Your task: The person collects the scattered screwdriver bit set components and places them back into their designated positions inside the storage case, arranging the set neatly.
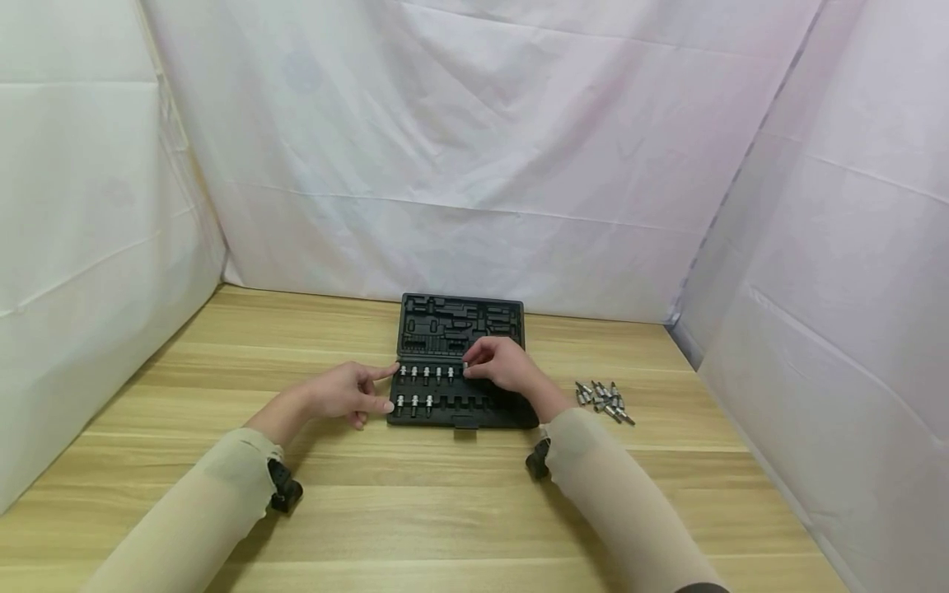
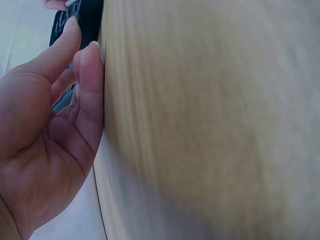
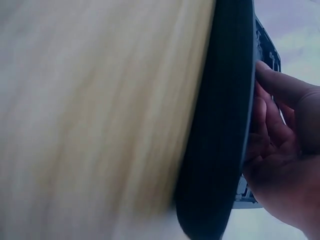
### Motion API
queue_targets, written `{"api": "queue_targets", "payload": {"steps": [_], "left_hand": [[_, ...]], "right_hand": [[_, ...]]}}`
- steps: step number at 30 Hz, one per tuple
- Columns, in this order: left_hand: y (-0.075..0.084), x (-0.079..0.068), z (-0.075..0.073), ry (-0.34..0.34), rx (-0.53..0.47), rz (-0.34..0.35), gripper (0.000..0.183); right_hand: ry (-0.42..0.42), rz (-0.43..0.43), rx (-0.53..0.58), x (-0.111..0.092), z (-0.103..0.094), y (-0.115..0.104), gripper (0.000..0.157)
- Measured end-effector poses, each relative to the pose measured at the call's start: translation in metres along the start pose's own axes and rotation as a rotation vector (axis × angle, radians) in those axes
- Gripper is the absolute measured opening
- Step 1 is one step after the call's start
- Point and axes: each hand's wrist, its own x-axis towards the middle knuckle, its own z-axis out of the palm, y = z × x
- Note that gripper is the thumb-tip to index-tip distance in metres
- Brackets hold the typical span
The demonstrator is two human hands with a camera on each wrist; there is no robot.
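A black tool case (image 1: 504, 416) lies unfolded on the table. Silver bit sockets (image 1: 426, 375) stand in two rows in its near half, filling the left part of each row. At the case's left edge is my left hand (image 1: 344, 391), index finger stretched to the upper corner and thumb at the lower one. My right hand (image 1: 504, 364) reaches over the top row and pinches a small silver bit socket (image 1: 465, 369) between thumb and index finger, just right of the others. In the right wrist view the case's side hides that socket.
Several loose bit sockets (image 1: 606, 401) lie in a pile on the wooden table (image 1: 415, 511), right of the case. The open lid (image 1: 437, 317), full of moulded recesses, lies toward the back. White cloth (image 1: 445, 165) hangs behind and on both sides.
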Motion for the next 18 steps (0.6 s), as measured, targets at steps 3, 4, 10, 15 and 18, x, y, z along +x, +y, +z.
{"api": "queue_targets", "payload": {"steps": [3, 4, 10, 15, 18], "left_hand": [[0.0002, 0.0001, 0.0005, 0.0, -0.001, 0.008, 0.088], [0.0002, 0.0, 0.0006, 0.0, -0.001, 0.011, 0.088], [0.0003, -0.0006, 0.0008, 0.003, -0.003, 0.012, 0.089], [-0.0001, 0.0, 0.0004, 0.007, -0.003, 0.008, 0.088], [0.0001, 0.0004, 0.0, 0.008, -0.004, 0.005, 0.088]], "right_hand": [[-0.006, 0.015, -0.025, 0.002, 0.0014, -0.0017, 0.014], [-0.008, 0.022, -0.034, 0.0025, 0.0018, -0.0022, 0.014], [-0.019, 0.035, -0.076, 0.0046, 0.0026, -0.002, 0.017], [-0.032, 0.04, -0.074, 0.0049, 0.0024, -0.0003, 0.018], [-0.043, 0.045, -0.063, 0.0045, 0.002, 0.0005, 0.018]]}}
